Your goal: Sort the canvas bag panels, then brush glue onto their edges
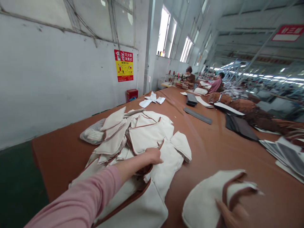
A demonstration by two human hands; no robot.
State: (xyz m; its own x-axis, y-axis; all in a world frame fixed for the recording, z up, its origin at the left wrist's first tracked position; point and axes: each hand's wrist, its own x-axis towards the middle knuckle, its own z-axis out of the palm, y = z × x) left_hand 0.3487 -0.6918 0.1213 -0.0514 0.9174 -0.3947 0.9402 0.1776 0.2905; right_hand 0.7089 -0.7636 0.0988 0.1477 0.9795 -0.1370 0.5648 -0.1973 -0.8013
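A heap of cream padded fabric pieces (149, 136) with brown edges lies in front of me. My left hand (154, 155) reaches into the middle of it, its fingers bent and closed at the brown edge of one cream piece (169, 161); the fingertips are partly hidden. At the lower right, my right hand (234, 212) grips another cream padded piece (201, 199), which is folded so its brown edging shows. That hand is slightly blurred, and its thumb lies against the cloth.
The pieces lie on a large brown-covered table (197, 142). A clear plastic bag (93, 132) sits left of the heap, white scraps (152, 99) behind it. Grey strips (197, 116) and stacked panels (285, 156) lie rightward. Two people (189, 79) work farther back.
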